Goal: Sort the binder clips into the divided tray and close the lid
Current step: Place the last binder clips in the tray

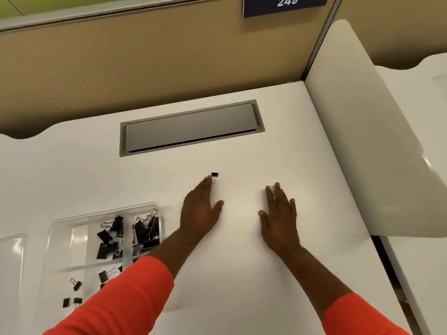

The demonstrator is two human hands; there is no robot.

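A clear divided tray (56,228) lies at the lower left of the white desk, with several black binder clips (110,235) in its compartments; my left sleeve hides its near right part. A small black binder clip (214,175) lies loose on the desk, right at the fingertips of my left hand (200,209), which rests flat with fingers stretched out. My right hand (280,213) also lies flat, fingers apart; a small clip (273,193) peeks out between two of its fingers. The clear lid (9,262) lies at the far left edge.
A grey cable hatch (191,126) is set into the desk behind the hands. A tan partition wall rises at the back. A white divider panel (362,141) stands on the right, beyond it a neighbouring desk.
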